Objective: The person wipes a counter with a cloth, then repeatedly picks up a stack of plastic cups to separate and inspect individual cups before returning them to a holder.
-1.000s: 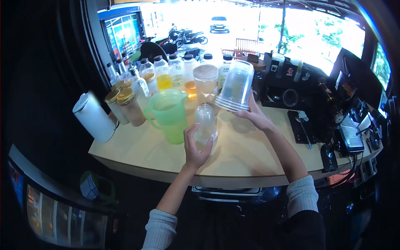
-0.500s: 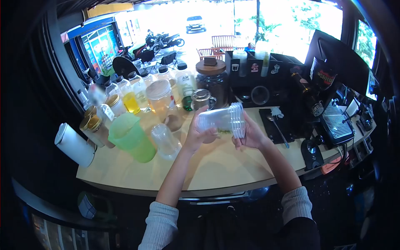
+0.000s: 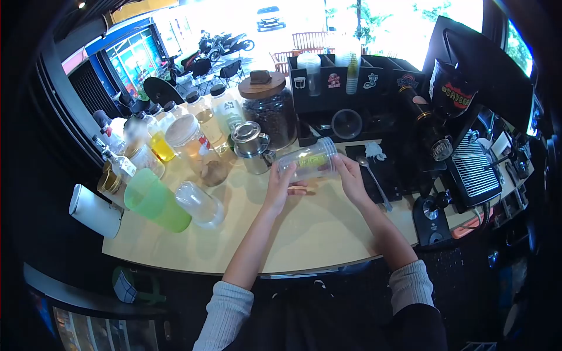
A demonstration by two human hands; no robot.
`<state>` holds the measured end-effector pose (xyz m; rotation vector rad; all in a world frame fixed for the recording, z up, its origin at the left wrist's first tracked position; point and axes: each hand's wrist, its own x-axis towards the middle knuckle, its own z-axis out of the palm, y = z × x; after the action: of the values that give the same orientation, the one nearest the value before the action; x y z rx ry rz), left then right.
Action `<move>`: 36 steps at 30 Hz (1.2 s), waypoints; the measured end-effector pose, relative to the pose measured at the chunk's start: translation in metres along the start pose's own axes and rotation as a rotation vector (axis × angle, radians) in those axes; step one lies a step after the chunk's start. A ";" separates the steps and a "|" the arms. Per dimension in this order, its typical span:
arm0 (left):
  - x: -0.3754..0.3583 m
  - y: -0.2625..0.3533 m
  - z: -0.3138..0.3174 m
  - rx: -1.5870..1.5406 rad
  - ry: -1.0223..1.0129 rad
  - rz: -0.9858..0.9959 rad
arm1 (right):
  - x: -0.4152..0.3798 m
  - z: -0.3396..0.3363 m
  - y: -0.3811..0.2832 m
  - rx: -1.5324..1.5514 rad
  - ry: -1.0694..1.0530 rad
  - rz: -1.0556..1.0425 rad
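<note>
Clear plastic cups (image 3: 307, 161), nested and with green print on the side, lie nearly level between my two hands above the counter. My left hand (image 3: 282, 186) is wrapped round the base end. At the rim end on the right, my right hand (image 3: 350, 177) grips the edge with thumb and fingers. Just behind them stands a metal drip coffee filter on a cup (image 3: 250, 146). To the left are another clear plastic cup (image 3: 200, 206) and a green translucent pitcher (image 3: 157, 202).
Bottles (image 3: 208, 126) and jars crowd the counter's back left, with a wooden-lidded jar of dark beans (image 3: 267, 114). A long spoon (image 3: 376, 182) rests on a black mat at right, near a coffee machine (image 3: 471, 169). A black cup organizer (image 3: 322, 88) stands behind.
The view has shifted slightly. The cups' rim end, where several spread rims showed, now looks more compact, and my right hand has moved from behind the rims to their edge.
</note>
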<state>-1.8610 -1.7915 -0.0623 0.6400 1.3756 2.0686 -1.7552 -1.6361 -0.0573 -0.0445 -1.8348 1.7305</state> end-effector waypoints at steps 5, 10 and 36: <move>0.000 -0.011 -0.005 0.041 0.000 -0.010 | -0.004 -0.003 0.010 0.066 -0.018 0.052; -0.005 -0.018 -0.006 0.044 0.006 0.021 | -0.012 0.000 0.015 0.079 0.000 0.089; 0.021 -0.022 0.033 0.094 -0.040 0.378 | 0.023 -0.020 -0.084 -0.711 -0.003 -0.627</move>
<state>-1.8502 -1.7479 -0.0691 1.0446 1.4208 2.2715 -1.7337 -1.6206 0.0276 0.2240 -2.0799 0.6204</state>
